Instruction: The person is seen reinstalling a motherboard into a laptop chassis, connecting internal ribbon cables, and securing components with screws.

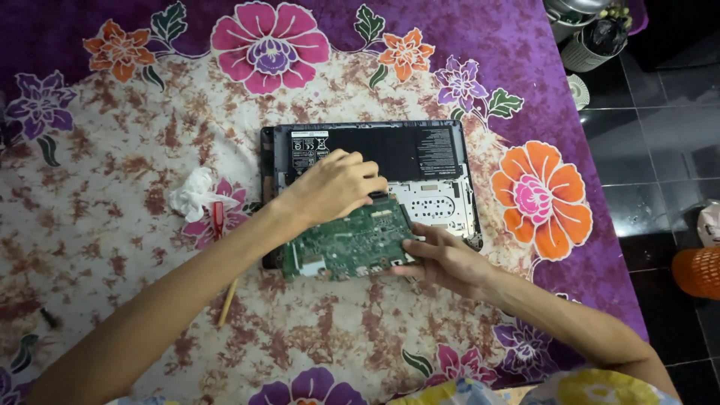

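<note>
An opened laptop base (442, 154) lies upside down on a floral cloth, its black battery and silver frame exposed. A green circuit board (349, 244) sits tilted over the near-left part of the base. My left hand (334, 184) rests on the board's far edge, fingers curled around it. At the board's right edge, my right hand (442, 259) pinches it with fingers and thumb. Both hands hold the board slightly lifted from the case.
A crumpled white tissue (193, 193) lies left of the laptop beside a red-handled tool (218, 217) and a thin wooden stick (227, 300). The purple flowered cloth (540, 199) ends at the right, where dark floor tiles, an orange basket (699, 271) and pots stand.
</note>
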